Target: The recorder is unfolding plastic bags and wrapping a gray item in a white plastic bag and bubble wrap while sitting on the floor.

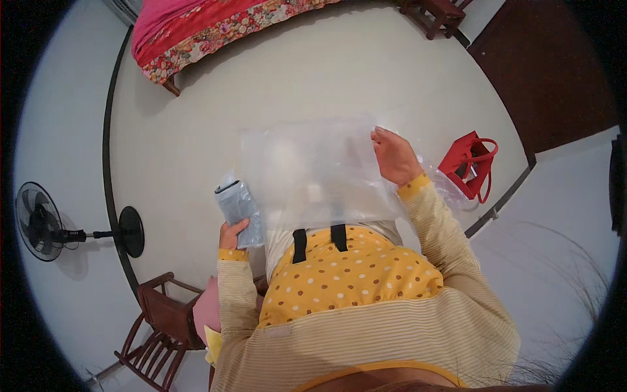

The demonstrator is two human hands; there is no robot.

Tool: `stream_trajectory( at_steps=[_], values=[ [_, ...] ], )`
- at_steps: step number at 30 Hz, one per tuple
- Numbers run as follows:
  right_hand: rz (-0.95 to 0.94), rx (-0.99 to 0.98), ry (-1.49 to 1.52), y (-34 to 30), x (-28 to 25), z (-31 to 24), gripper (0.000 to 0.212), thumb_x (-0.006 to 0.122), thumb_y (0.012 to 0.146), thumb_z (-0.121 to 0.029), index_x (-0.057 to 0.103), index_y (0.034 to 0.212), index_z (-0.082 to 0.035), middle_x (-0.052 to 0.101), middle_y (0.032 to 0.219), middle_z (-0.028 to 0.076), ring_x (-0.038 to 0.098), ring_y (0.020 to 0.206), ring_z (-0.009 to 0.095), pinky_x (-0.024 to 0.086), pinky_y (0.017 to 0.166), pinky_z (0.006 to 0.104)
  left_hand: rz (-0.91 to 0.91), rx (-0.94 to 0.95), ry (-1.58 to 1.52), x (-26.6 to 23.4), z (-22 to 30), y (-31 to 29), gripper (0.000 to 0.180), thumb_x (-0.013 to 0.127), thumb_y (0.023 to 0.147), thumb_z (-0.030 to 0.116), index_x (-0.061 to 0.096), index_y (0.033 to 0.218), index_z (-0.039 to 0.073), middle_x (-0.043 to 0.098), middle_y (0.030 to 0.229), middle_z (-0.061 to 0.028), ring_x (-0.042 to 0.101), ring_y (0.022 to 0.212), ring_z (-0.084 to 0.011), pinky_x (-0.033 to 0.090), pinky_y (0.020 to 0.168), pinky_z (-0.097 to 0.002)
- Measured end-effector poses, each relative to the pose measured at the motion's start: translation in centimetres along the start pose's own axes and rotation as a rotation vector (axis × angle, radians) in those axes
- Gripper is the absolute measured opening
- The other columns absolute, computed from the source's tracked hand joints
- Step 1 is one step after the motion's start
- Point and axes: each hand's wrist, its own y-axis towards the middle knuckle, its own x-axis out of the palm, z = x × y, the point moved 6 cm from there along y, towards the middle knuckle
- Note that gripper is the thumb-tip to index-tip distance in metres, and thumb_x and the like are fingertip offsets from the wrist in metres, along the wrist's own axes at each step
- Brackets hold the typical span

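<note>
My left hand (234, 234) is closed round a folded grey-blue cloth-like item (239, 208) in a clear plastic wrapper, with a dark edge at its top end. Spread out in front of my lap is a large translucent plastic bag (320, 163). At the bag's right edge, my right hand (396, 157) grips it, thumb uppermost; the other fingers are partly hidden. The packet lies beside the bag's left edge. Through the film only pale, blurred shapes show.
Crumpled clear plastic (447, 186) lies by a red handbag (467, 166) on the right. A black standing fan (130, 232) and a brown wooden chair (171, 320) are on the left. Ahead stands a bed with a floral cover (209, 39); a wooden stool (439, 16) is far right.
</note>
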Motion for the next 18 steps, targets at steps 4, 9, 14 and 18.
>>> stream_trajectory(
  at_steps=[4,9,14,18],
  values=[
    [0.028,0.01,0.244,1.1,-2.2,-0.8,0.012,0.06,0.084,-0.018,0.058,0.076,-0.009,0.058,0.07,0.001,0.055,0.063,0.015,0.047,0.063,0.0289,0.054,-0.01,0.019,-1.2,-0.5,-0.2,0.035,0.064,0.074,0.002,0.057,0.108,-0.004,0.065,0.096,-0.0123,0.065,0.085,-0.0246,0.053,0.078,-0.0362],
    [0.191,-0.328,0.128,0.5,-7.3,-5.5,0.008,0.056,0.085,-0.013,0.057,0.081,-0.006,0.055,0.069,0.002,0.05,0.059,0.016,0.045,0.065,0.0341,0.072,0.002,-0.006,-1.3,-0.6,-0.8,0.034,0.065,0.074,0.004,0.058,0.107,-0.004,0.065,0.096,-0.0124,0.065,0.084,-0.0246,0.053,0.077,-0.0357],
    [0.163,-0.427,0.159,-3.2,-6.5,-7.4,0.011,0.054,0.086,-0.015,0.059,0.087,-0.005,0.058,0.075,0.006,0.057,0.064,0.018,0.049,0.064,0.0344,0.094,-0.013,0.019,-1.4,-0.7,-0.8,0.034,0.065,0.074,0.004,0.058,0.106,-0.003,0.065,0.095,-0.0122,0.064,0.084,-0.0242,0.053,0.077,-0.0354],
    [0.285,-0.018,-0.406,-4.3,-4.1,-3.5,0.024,0.047,0.09,-0.025,0.054,0.099,-0.004,0.06,0.091,0.009,0.061,0.078,0.018,0.05,0.071,0.0347,0.063,-0.019,0.028,-1.0,-0.5,-0.5,0.034,0.064,0.074,0.004,0.058,0.106,-0.003,0.065,0.095,-0.0118,0.064,0.084,-0.0244,0.053,0.077,-0.0353]
  ],
)
